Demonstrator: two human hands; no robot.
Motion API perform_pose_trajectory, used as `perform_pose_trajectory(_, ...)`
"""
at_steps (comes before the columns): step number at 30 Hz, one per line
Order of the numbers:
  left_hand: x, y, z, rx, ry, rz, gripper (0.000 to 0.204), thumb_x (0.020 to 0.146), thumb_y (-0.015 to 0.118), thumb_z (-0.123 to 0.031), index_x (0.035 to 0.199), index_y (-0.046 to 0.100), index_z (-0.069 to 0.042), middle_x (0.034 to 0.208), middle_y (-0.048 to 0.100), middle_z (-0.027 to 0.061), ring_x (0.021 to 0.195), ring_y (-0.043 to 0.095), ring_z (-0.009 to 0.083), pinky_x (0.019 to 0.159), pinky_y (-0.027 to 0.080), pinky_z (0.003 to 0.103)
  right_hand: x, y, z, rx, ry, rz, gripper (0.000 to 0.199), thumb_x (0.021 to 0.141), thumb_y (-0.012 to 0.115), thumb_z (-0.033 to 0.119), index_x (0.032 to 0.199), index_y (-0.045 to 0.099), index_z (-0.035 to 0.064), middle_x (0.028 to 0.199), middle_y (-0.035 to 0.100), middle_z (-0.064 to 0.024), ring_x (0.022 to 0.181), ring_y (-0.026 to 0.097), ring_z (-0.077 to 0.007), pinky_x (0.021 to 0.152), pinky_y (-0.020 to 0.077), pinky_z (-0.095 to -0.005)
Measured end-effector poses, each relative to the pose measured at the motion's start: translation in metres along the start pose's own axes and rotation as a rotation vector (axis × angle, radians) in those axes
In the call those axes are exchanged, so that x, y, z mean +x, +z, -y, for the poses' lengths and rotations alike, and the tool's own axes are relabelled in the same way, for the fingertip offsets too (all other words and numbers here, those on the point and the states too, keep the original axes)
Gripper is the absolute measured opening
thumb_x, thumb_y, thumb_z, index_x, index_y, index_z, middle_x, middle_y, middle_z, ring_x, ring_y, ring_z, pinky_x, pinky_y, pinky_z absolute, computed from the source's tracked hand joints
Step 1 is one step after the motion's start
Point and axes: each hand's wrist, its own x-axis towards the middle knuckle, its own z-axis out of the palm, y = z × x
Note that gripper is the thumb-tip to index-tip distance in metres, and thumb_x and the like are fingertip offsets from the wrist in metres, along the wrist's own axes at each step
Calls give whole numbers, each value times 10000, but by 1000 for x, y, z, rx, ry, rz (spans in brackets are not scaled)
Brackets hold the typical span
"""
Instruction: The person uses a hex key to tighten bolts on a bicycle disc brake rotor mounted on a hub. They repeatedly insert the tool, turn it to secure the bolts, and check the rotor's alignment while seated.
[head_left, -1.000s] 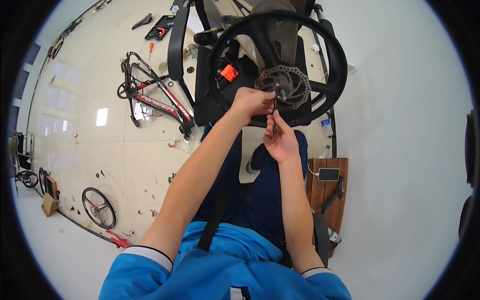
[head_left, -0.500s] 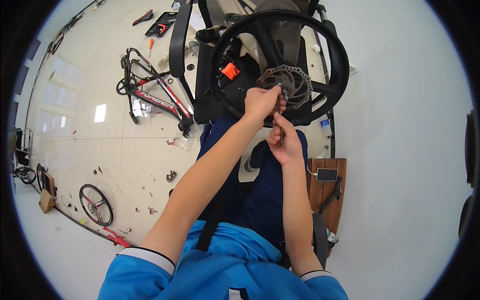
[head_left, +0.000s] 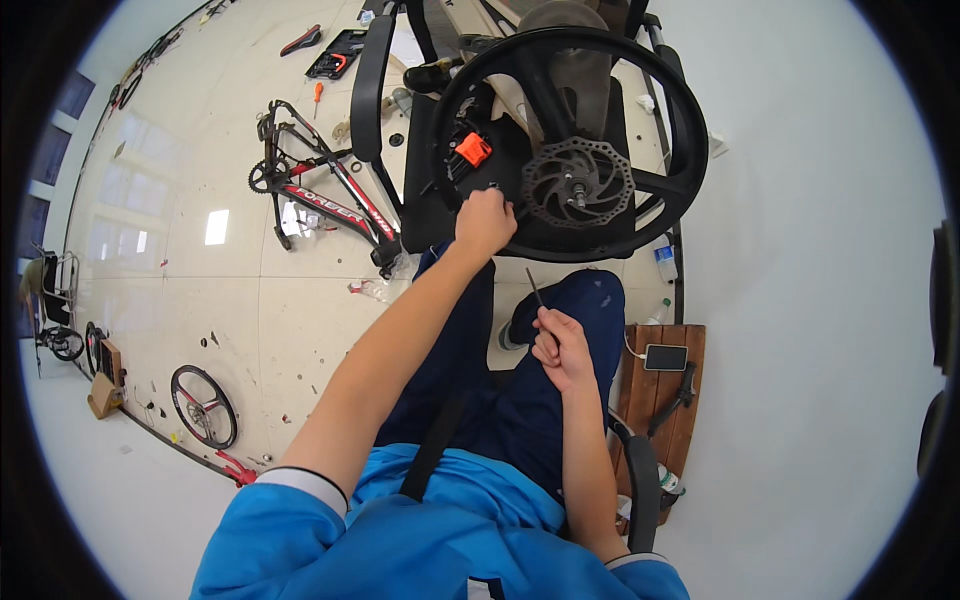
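Observation:
A black bicycle wheel (head_left: 690, 130) lies on a black chair seat in front of me, a brake disc (head_left: 608, 205) facing up at its hub. The threaded axle end (head_left: 577, 192) sticks up from the disc's middle, with neither hand on it. My left hand (head_left: 485, 222) is closed over the near-left part of the rim; what its fingers hold, if anything, is too small to make out. Above my right thigh, my right hand (head_left: 562, 348) grips a thin dark metal rod (head_left: 535, 287) that points up and away. An orange hex key holder (head_left: 473, 150) lies on the seat, seen through the wheel.
Left on the floor lie a black-and-red bike frame (head_left: 330, 205), an orange screwdriver (head_left: 318, 93), an open tool case (head_left: 337, 55) and another wheel (head_left: 205, 407). Chair armrests (head_left: 372, 90) flank the wheel. A phone (head_left: 666, 357) lies on a wooden bench to the right.
Both hands have come away from the axle. My left hand has moved left and slightly down to the rim; my right hand has drawn back toward me with the rod.

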Motion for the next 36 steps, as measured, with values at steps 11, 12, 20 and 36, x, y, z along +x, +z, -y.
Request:
perform_pose_trajectory(11,56,29,21,273,36,198,156,764,654,-64,900,643,11,960,659,231,912,661,404,804,546,469,-4,-3,-4,0,-10,31,255,992,551,168,788,590,20,445,359,21,358,272,-57,383,205,-217)
perform_pose_trajectory(12,56,27,21,267,40,254,208,781,650,-98,937,614,34,1009,643,275,940,651,422,815,544,476,-5,-2,-5,-11,-15,24,256,992,551,168,786,589,19,445,359,21,359,273,-58,384,205,-217)
perform_pose_trajectory(20,26,-15,2,-104,72,-62,227,857,623,-162,794,668,52,752,653,252,712,647,438,690,541,464,1,7,7,-54,-92,-23,282,1012,502,207,839,590,2,461,381,7,379,285,-67,396,221,-227)
perform_pose_trajectory(36,-8,-53,-85,-1137,-282,344,249,900,656,-102,1004,666,124,830,692,143,720,702,189,623,571,274,39,90,63,112,-300,-94,225,1007,420,206,895,539,50,511,409,10,395,310,-80,406,260,-220)
